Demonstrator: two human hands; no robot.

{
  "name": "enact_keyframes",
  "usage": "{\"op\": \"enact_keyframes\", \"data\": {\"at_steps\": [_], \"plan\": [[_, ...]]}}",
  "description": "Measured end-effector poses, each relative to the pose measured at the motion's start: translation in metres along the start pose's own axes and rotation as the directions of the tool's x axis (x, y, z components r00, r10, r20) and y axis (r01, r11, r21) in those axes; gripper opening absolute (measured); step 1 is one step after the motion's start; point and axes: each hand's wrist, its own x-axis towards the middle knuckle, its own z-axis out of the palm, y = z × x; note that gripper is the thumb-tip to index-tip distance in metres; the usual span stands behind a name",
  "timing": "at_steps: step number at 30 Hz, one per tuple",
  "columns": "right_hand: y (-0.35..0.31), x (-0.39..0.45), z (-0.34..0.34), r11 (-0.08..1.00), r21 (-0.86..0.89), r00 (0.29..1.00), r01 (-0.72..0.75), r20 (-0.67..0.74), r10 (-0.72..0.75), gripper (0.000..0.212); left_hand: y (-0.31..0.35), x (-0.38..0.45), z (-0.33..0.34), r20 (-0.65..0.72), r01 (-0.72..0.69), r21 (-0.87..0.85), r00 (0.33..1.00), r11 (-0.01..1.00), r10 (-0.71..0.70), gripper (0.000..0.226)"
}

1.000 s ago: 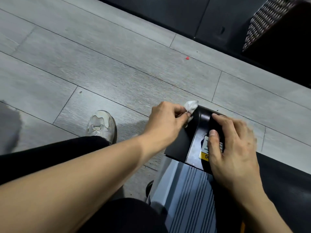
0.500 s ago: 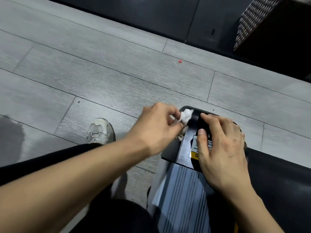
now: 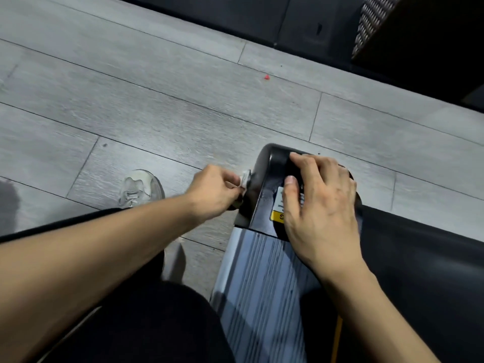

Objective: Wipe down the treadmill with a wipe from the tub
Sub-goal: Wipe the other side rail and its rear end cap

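Observation:
The treadmill's glossy black end cap (image 3: 267,176) sits at the centre right, joined to a ribbed grey side rail (image 3: 251,279) and the dark belt (image 3: 419,258). My left hand (image 3: 212,191) pinches a small crumpled white wipe (image 3: 245,179) and holds it against the cap's left side face. My right hand (image 3: 322,203) lies flat on top of the cap, fingers spread, thumb over a white and yellow label (image 3: 279,208). The tub is out of view.
Grey plank floor (image 3: 157,100) stretches to the left and beyond the cap. A pale sneaker (image 3: 140,188) stands on it left of my left hand. Dark equipment (image 3: 392,35) lines the far edge. A tiny red speck (image 3: 266,77) lies on the floor.
My left hand has carried the wipe from the cap's top corner down onto its left side face. My right hand has stayed pressed on top of the cap.

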Motion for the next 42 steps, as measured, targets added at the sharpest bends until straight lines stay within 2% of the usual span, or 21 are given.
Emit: {"op": "enact_keyframes", "data": {"at_steps": [3, 6, 9, 13, 17, 21, 27, 30, 34, 38, 42], "plan": [[0.003, -0.001, 0.001, 1.000, -0.011, 1.000, 0.011, -0.003, -0.011, 0.038, 0.034, -0.028, -0.022, 0.099, -0.129, 0.031, 0.987, 0.991, 0.126, 0.003], [0.004, -0.001, 0.001, 1.000, -0.016, 1.000, 0.020, -0.007, -0.020, 0.037, 0.067, -0.048, -0.037, 0.134, -0.249, 0.166, 0.964, 0.954, 0.228, 0.007], [0.002, -0.001, 0.001, 1.000, -0.001, 1.000, 0.021, -0.016, -0.021, 0.037, 0.068, -0.052, -0.035, 0.113, -0.225, 0.232, 0.972, 0.946, 0.204, 0.009], [0.002, -0.001, 0.002, 1.000, 0.001, 0.999, 0.027, -0.017, -0.027, 0.037, 0.035, -0.044, -0.016, 0.077, -0.143, 0.419, 0.990, 0.897, 0.121, 0.014], [0.002, -0.001, 0.002, 1.000, 0.003, 0.999, 0.028, -0.023, -0.028, 0.037, 0.002, -0.025, -0.004, 0.086, -0.022, 0.297, 0.996, 0.955, -0.004, 0.014], [0.003, -0.002, 0.002, 1.000, -0.002, 0.999, 0.030, -0.020, -0.030, 0.038, -0.014, -0.011, 0.002, 0.110, 0.040, 0.178, 0.992, 0.983, -0.060, 0.011], [0.004, -0.001, 0.002, 0.999, 0.018, 0.998, 0.040, -0.041, -0.039, 0.040, 0.008, -0.038, -0.019, 0.177, -0.050, 0.082, 0.984, 0.995, 0.035, 0.009], [0.006, -0.002, 0.002, 0.997, 0.066, 0.998, 0.035, -0.054, -0.032, 0.045, 0.028, -0.058, -0.028, 0.146, -0.139, 0.163, 0.983, 0.977, 0.116, 0.009], [0.007, -0.001, -0.005, 0.974, 0.227, 0.999, -0.021, -0.029, 0.028, 0.049, 0.048, -0.086, -0.030, 0.105, -0.218, 0.211, 0.974, 0.953, 0.199, 0.008], [0.010, 0.004, -0.022, 0.850, 0.492, 0.981, -0.187, 0.057, 0.184, 0.046, 0.057, -0.100, -0.026, 0.074, -0.374, 0.375, 0.924, 0.848, 0.375, 0.011], [0.016, 0.008, -0.039, 0.588, 0.752, 0.936, -0.299, 0.112, 0.332, 0.039, 0.072, -0.099, -0.015, 0.225, -0.548, 0.623, 0.809, 0.558, 0.543, 0.013]]}}
